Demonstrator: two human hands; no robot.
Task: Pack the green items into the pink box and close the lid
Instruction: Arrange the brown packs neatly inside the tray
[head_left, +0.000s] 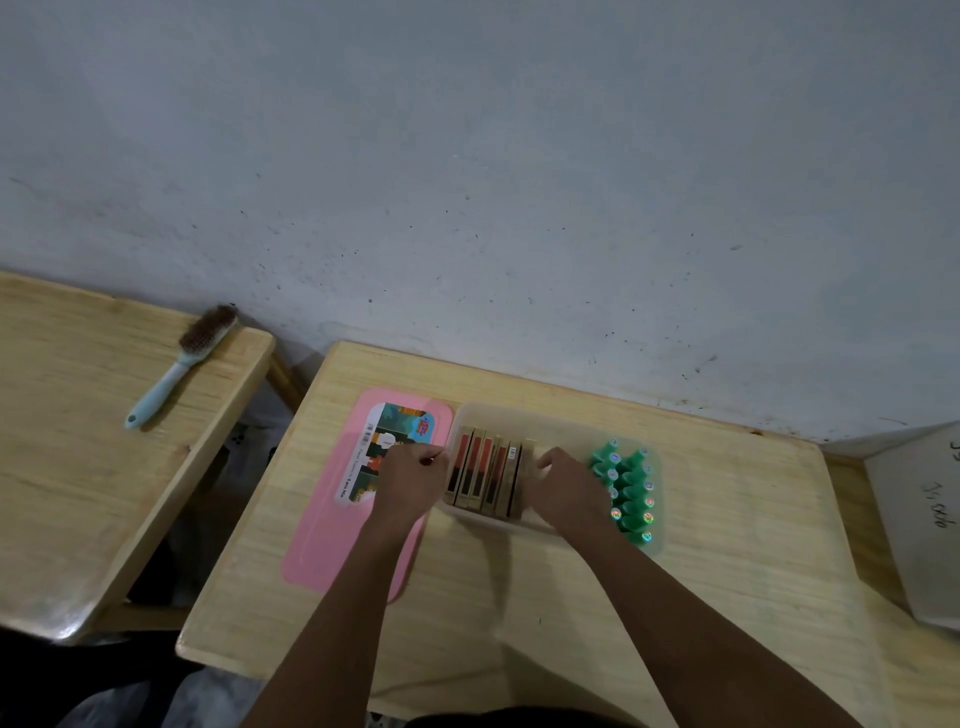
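A brush (182, 364) lies on the left wooden desk (78, 441). On the middle desk (727, 519) against the grey wall (467, 156), the pink lid (332, 535) lies flat beside the clear box (498, 415). The left hand (410, 480) is curled at its edge; the right hand (566, 491) grips the slim packets (483, 473). Green items (626, 493) fill the box's right end.

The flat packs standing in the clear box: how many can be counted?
6 flat packs can be counted, standing side by side on edge in the left part of the clear box, between the left hand and the right hand. More may be hidden under the right hand.
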